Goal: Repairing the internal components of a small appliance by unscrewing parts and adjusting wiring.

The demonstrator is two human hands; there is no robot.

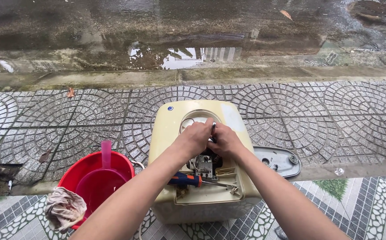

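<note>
A cream, boxy water-heater housing (166,133) lies on the tiled ground with its front opening up, showing wiring and a grey part inside (204,165). My left hand (196,137) and my right hand (225,139) meet over the opening, both closed around a small metal tool or part (214,127); which hand bears it I cannot tell. A screwdriver with an orange and blue handle (185,179) rests across the lower part of the opening.
A red bucket (79,169) with a pink scoop (106,156) stands at the left, a dirty rag (64,208) draped over its rim. A grey cover plate (281,161) lies to the right of the housing. Wet pavement and a puddled road lie beyond.
</note>
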